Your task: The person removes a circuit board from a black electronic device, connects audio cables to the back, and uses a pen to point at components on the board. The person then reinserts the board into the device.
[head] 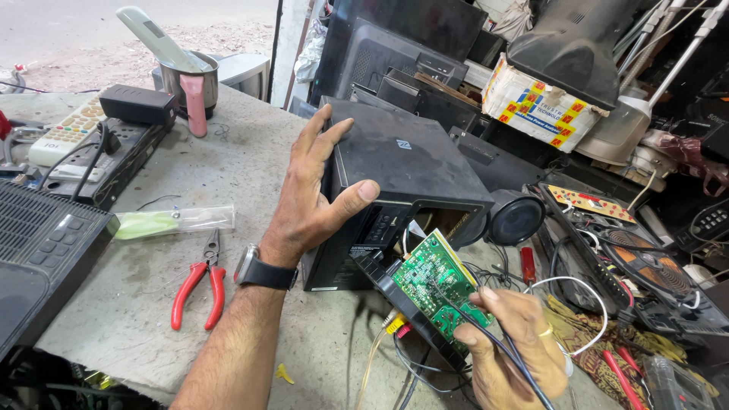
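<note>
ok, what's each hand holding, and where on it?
Right hand grips the green circuit board at its lower edge, wires running under the fingers. Left hand holds nothing; it rests open against the black box.

On the worktop (250,175) I see the speaker cabinet (402,182) at centre, my left hand (315,190) against its left side. The circuit board (437,277) sits just in front of it, in my right hand (516,342). Pliers (199,285) lie left of my forearm, a remote (72,129) far left behind them.
</note>
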